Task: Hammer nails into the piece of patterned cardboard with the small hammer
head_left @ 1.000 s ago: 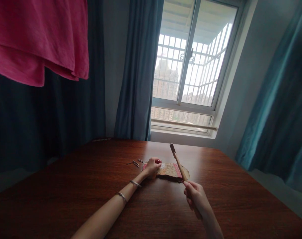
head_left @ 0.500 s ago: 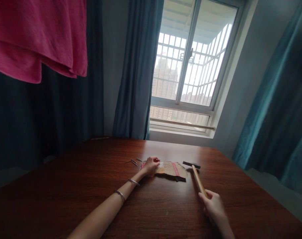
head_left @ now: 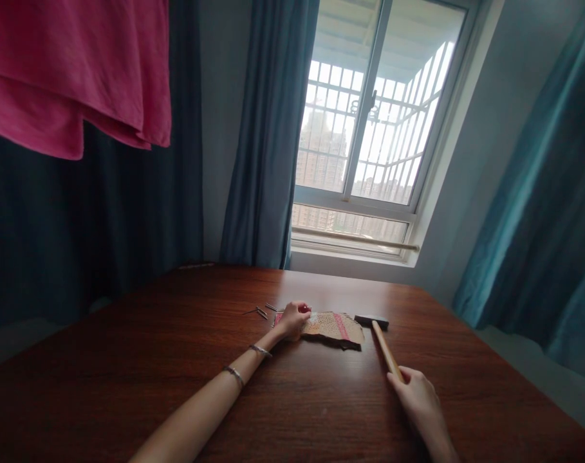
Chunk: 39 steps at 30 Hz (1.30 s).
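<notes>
My right hand [head_left: 420,399] is wrapped round the light wooden handle of a hammer [head_left: 387,352]. Its dark head is at or just above the tabletop, to the right of a flat piece of cardboard [head_left: 338,328] with small holes and pink stripes. My left hand [head_left: 295,319] rests over the cardboard's left part, fingers curled in a pinch. Something small and red shows at the fingertips; whatever they hold is too small to name. Several thin metal pieces [head_left: 261,313], nail-like, lie left of that hand.
A brown wooden table [head_left: 176,354] spreads beneath everything. Behind it are a barred window [head_left: 364,128] and a blue curtain [head_left: 263,141]. Pink cloth [head_left: 103,71] hangs at upper left; another curtain [head_left: 528,193] hangs on the right.
The hammer's head has dropped slightly toward the tabletop. My left hand keeps its pinch on the cardboard. The whole view has shifted a little.
</notes>
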Available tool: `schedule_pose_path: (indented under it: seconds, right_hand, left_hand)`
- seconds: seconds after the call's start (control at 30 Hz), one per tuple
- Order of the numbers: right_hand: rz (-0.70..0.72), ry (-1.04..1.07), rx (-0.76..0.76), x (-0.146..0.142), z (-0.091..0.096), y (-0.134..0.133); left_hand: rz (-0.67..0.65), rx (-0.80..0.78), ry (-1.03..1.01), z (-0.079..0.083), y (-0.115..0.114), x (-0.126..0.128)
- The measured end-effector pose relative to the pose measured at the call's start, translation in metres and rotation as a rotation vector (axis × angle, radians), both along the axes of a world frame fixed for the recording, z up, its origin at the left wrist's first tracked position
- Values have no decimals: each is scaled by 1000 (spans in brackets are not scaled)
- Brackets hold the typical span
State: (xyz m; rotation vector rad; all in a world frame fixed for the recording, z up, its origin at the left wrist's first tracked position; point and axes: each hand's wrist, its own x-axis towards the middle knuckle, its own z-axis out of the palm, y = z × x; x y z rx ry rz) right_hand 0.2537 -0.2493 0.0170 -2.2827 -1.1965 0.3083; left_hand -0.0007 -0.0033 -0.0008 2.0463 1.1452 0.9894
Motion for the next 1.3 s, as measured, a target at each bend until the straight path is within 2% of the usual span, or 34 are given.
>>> schedule_pose_path:
  seconds: [0.13,0.4,0.57,0.73,0.87,0.97,1.1,1.2,1.3]
  right_hand:
    - [3,-123,30,-1,3,-4]
    - [18,-260,64,5,-21,2]
    - [31,-310,50,4,-29,2]
    - [35,-361,29,-2,-28,-5]
    - [-18,-454,41,-12,-13,-1]
    - [13,-494,130,-29,12,21]
    - [246,-482,250,-66,41,73]
    - [340,-460,239,-90,44,113]
    - [341,-492,201,-102,32,141]
  left_hand:
    - [8,12,10,2,-3,0]
    - [-4,22,32,0,-2,0]
    - [-16,21,43,5,-5,0]
    - [-14,23,42,7,-7,0]
    - [-26,46,30,5,-6,0]
    - [-45,60,22,3,-5,0]
    - [-47,61,10,-1,-2,0]
    - [-64,69,-2,-3,-1,0]
    - [-89,72,-31,-3,-2,0]
